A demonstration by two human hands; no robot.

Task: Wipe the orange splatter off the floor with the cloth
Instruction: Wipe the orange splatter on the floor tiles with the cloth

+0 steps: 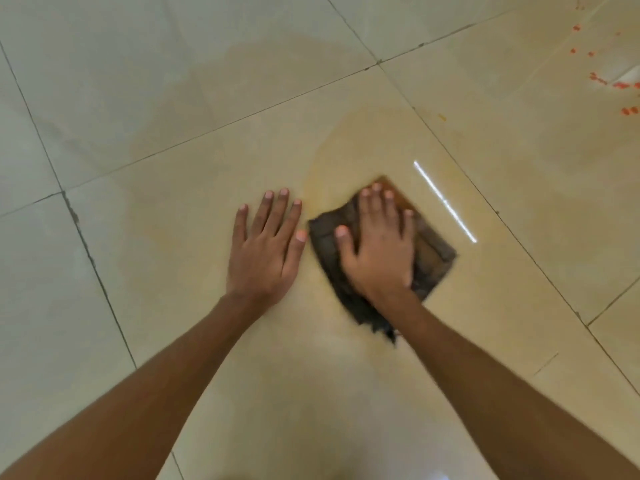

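A dark brown folded cloth (434,252) lies flat on the beige tiled floor (194,292) near the middle of the view. My right hand (379,242) presses down on it, palm flat and fingers spread. My left hand (266,245) rests flat on the bare tile just left of the cloth, holding nothing. A pale orange smear (343,147) fans out on the tile beyond the cloth. Bright orange splatter drops (604,79) dot the floor at the far upper right, well away from both hands.
Dark grout lines (86,251) cross the floor diagonally. A thin white light reflection (445,202) shines on the tile just right of the cloth. A fainter wet smear (194,109) spreads toward the upper left.
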